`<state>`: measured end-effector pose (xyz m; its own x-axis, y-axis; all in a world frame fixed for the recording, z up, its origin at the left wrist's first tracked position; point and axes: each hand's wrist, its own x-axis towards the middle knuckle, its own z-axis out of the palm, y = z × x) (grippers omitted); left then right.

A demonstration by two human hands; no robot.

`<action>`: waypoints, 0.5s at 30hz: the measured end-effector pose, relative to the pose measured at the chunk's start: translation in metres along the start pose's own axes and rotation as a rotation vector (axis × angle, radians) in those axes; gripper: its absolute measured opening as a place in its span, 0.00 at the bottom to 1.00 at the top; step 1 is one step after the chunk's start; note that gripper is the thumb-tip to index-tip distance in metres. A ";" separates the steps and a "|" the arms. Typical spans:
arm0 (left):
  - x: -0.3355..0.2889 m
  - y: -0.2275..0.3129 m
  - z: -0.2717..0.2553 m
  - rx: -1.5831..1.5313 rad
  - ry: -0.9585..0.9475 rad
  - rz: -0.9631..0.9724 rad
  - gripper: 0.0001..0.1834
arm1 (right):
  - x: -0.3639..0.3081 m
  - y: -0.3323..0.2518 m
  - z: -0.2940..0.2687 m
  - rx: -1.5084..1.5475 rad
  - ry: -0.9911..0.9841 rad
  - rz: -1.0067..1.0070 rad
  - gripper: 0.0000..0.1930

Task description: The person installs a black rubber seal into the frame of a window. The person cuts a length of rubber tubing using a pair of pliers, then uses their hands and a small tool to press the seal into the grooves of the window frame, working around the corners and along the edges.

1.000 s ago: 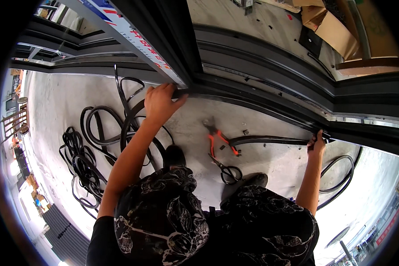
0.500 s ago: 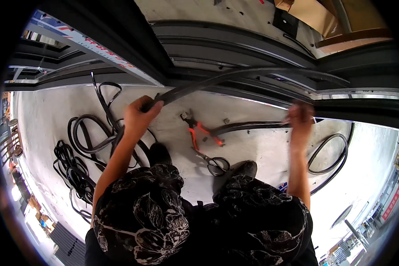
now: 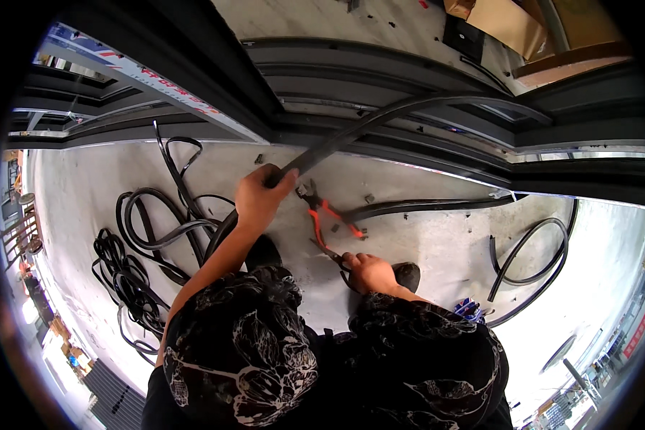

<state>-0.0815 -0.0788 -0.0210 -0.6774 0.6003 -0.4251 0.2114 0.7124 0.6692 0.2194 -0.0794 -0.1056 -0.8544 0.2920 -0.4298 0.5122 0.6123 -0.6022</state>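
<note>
Black rubber strip (image 3: 380, 115) runs from my left hand (image 3: 266, 201), near nine o'clock, arching over the dark metal frame (image 3: 466, 159) to a far end around two. That hand is closed firmly around it. My right hand (image 3: 371, 273), at five o'clock, has its fingers at the loops of the scissors (image 3: 329, 252) at six; I cannot tell how fully they have closed. Picking up the scissors well, I judge, means seating thumb and fingers in the loops before lifting, easing the blades away from the pliers (image 3: 314, 206), and holding the strip flat and untwisted, since its long span could spring. Counting, I make it one pair of scissors, one pair of red-handled pliers, one held strip, one strip on the floor (image 3: 437, 244) towards three, and one black bundle (image 3: 125, 269) between eight and nine; the overlapping coils at nine defeat my count.
</note>
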 end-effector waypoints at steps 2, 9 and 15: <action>-0.001 0.000 -0.001 -0.003 -0.006 -0.005 0.22 | 0.001 -0.014 -0.041 0.338 0.188 0.052 0.21; -0.011 0.005 -0.002 -0.007 0.001 -0.016 0.22 | 0.038 -0.005 -0.102 0.939 0.165 0.168 0.18; -0.012 0.018 -0.002 -0.052 -0.021 0.016 0.20 | 0.042 -0.016 -0.126 1.184 -0.050 0.272 0.26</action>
<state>-0.0707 -0.0740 -0.0031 -0.6593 0.6191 -0.4267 0.1848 0.6835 0.7062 0.1640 0.0152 -0.0296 -0.7159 0.2619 -0.6472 0.4590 -0.5219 -0.7189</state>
